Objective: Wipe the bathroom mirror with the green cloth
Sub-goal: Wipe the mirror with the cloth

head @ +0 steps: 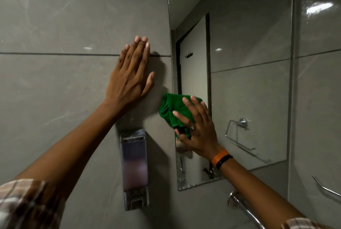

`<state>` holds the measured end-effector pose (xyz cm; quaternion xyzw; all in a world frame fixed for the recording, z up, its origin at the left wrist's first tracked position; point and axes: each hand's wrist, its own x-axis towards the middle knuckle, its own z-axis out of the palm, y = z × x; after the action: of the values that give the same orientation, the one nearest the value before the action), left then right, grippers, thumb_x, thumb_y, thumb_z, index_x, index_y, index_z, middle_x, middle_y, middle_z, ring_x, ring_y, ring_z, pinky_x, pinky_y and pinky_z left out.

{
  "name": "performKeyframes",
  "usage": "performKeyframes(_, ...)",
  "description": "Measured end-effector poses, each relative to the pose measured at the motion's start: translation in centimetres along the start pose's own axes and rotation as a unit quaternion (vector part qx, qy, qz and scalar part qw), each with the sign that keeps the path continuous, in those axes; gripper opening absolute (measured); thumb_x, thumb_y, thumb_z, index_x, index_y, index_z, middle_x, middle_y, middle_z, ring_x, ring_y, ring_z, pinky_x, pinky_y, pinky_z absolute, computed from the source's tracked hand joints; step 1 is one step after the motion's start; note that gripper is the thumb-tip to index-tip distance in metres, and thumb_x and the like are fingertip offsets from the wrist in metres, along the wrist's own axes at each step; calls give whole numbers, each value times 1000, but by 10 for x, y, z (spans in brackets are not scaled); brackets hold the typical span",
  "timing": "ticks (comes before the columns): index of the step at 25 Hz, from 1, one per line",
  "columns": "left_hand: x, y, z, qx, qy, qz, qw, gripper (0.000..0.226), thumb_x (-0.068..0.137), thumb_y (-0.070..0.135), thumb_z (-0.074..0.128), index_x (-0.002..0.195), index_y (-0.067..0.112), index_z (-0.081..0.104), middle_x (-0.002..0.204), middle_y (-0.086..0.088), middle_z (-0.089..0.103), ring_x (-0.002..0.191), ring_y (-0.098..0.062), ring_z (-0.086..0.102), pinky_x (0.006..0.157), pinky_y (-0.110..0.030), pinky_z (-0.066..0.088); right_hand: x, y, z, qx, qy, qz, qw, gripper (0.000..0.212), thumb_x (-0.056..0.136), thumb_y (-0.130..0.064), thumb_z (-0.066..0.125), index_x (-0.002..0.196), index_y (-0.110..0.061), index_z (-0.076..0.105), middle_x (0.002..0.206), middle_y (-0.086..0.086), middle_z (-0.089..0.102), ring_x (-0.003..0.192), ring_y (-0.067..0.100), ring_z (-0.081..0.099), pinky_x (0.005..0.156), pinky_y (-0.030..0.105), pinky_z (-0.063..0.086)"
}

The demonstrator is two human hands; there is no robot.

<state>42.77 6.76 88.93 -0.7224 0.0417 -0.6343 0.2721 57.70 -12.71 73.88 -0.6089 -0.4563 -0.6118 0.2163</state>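
A frameless rectangular mirror [249, 85] hangs on the grey tiled wall. My right hand [198, 129] presses a bunched green cloth [172, 110] flat against the mirror's lower left edge; part of the cloth laps over onto the tile. That hand wears a ring and an orange and black wristband. My left hand [132, 74] lies flat on the wall tile just left of the mirror, fingers together and pointing up, holding nothing. The bottom left strip of the mirror shows white specks and smears.
A clear wall-mounted soap dispenser [134, 169] sits below my left hand, left of the mirror. A chrome tap or pipe [241, 208] juts out under the mirror. A chrome rail [326, 188] is on the right wall. The mirror reflects a door, hooks and a towel ring.
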Motion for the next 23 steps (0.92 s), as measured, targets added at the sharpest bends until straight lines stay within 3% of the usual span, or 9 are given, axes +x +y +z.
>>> performKeyframes(7, -7, 4, 1, -9, -21, -5, 1000, 70, 109, 42, 29, 161, -3, 17, 170, -25, 19, 159, -35, 15, 130, -45, 9, -118, -46, 8, 16, -61, -3, 998, 56, 96, -50, 50, 149, -38, 34, 166, 2, 20, 157, 29, 13, 130, 47, 6)
performKeyframes(15, -31, 20, 0, -71, -60, 36, 995, 72, 107, 42, 30, 160, -6, 18, 169, -27, 19, 159, -36, 14, 131, -49, 12, -204, -86, 24, -7, -74, 105, 992, 72, 91, -40, 66, 152, -44, 29, 169, -1, 16, 156, 31, 18, 130, 47, 5)
performKeyframes(19, -39, 22, -1, -98, -86, 53, 990, 74, 105, 43, 29, 160, -5, 18, 170, -25, 18, 159, -33, 9, 131, -42, 3, -210, -102, 29, 19, -33, 247, 968, 64, 96, -39, 56, 153, -42, 26, 168, 5, 19, 155, 37, 16, 130, 49, 7)
performKeyframes(23, -40, 21, -1, -114, -83, 42, 989, 77, 104, 45, 31, 160, -6, 19, 169, -26, 19, 159, -33, 10, 132, -45, 6, -205, -91, 21, 14, 48, 432, 901, 55, 98, -38, 52, 150, -26, 35, 167, 10, 21, 155, 36, 16, 128, 50, 20)
